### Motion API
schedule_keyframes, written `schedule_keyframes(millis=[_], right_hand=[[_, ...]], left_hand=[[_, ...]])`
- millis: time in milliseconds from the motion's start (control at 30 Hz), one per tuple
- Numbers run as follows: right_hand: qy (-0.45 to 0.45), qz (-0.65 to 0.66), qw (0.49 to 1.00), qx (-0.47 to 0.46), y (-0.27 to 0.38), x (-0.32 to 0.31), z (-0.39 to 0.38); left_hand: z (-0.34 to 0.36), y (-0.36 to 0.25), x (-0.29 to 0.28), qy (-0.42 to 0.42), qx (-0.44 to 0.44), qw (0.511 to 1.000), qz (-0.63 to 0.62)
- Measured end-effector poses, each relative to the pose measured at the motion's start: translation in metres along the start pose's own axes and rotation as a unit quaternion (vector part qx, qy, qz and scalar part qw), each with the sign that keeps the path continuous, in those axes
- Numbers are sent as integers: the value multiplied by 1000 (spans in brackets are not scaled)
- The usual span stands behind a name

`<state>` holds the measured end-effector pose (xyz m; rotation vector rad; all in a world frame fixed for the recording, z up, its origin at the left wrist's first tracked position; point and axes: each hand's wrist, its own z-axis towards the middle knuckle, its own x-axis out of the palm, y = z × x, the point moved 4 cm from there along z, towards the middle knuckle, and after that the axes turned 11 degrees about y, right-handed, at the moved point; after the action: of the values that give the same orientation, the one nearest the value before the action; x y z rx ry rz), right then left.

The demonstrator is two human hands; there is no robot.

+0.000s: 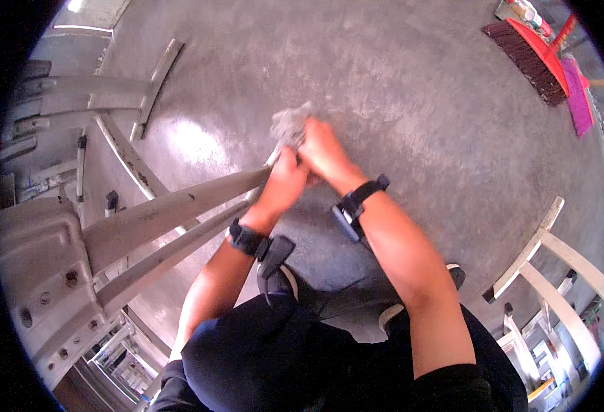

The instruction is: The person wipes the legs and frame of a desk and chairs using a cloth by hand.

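Observation:
A crumpled grey cloth (289, 124), blurred by motion, sticks out from my right hand (324, 152), whose fingers are closed on it. My left hand (287, 182) is right beside it, closed around the far end of a pale, scuffed chair (178, 210). Two long bars of this chair run from the left toward my hands. Its broad panel with several holes is at the lower left. The bar ends are partly hidden behind my left hand and the cloth. Each wrist wears a black strap with a small device.
More pale chairs stand at the left, one with a worn leg (131, 156). Another pale chair (532, 264) is at the lower right. A red broom (532, 58) with dark bristles and a purple brush head (578, 97) lie at the upper right. My shoes stand on the grey floor (412, 117).

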<state>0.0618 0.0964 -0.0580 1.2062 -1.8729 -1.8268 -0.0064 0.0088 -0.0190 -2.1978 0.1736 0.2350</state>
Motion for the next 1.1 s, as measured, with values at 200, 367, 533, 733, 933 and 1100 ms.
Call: schedule_keyframes(millis=[200, 367, 533, 733, 933, 1100], right_hand=[[131, -59, 990, -13, 7, 16, -2], [74, -13, 997, 13, 10, -23, 15], [6, -13, 1000, 8, 13, -23, 12], [60, 75, 995, -8, 16, 32, -13], [89, 42, 995, -18, 9, 43, -22], [50, -1, 999, 22, -2, -7, 6]], left_hand=[[-4, 43, -8, 36, -8, 993, 112], [37, 20, 1, 37, 31, 997, 60], [22, 6, 0, 54, -3, 998, -14], [-23, 36, -1, 77, -23, 995, -52], [-40, 48, 0, 55, -35, 997, 45], [4, 12, 6, 93, 2, 995, -35]])
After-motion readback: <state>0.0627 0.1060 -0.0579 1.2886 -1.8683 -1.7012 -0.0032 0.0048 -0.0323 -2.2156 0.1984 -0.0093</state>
